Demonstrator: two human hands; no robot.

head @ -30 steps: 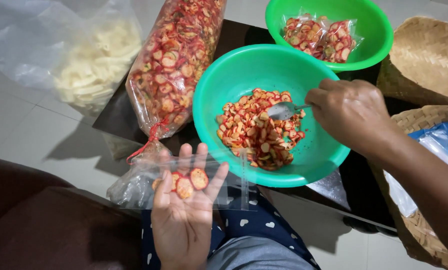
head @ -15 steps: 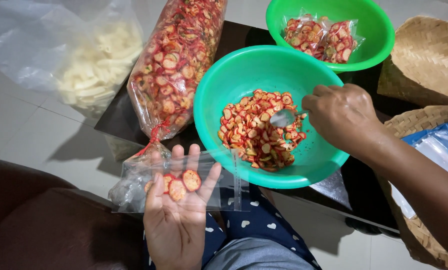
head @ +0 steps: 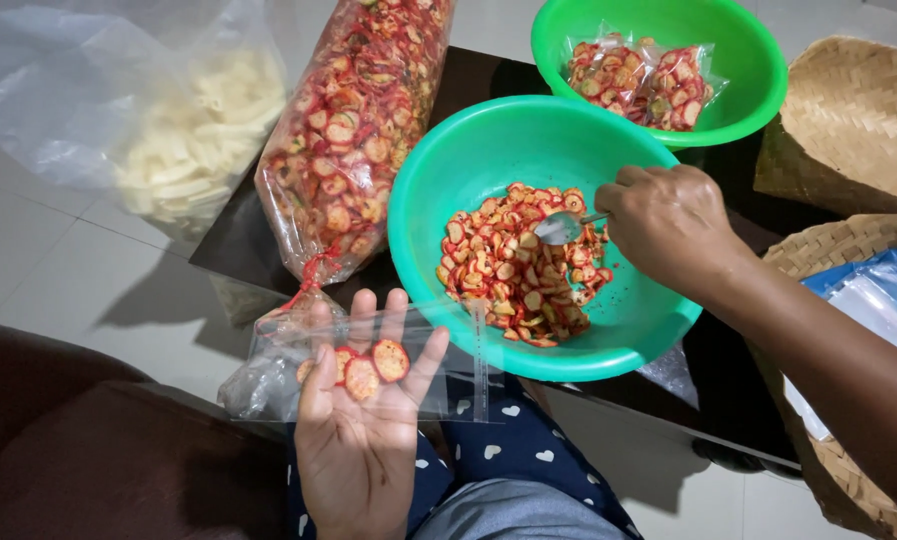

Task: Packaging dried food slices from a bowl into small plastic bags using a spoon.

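My left hand lies palm up at the bottom centre, holding a small clear plastic bag with a few red round snack slices inside. My right hand grips a metal spoon whose bowl rests on the heap of red snack slices in the nearer green bowl. The bag's open end lies just under that bowl's near rim.
A second green bowl at the back holds filled small packets. A big clear bag of red slices lies left of the bowls on a dark table, beside a bag of pale sticks. Woven baskets stand right.
My right hand has shifted the spoon a little within the near bowl's slices. My left hand with the small bag has stayed almost in place.
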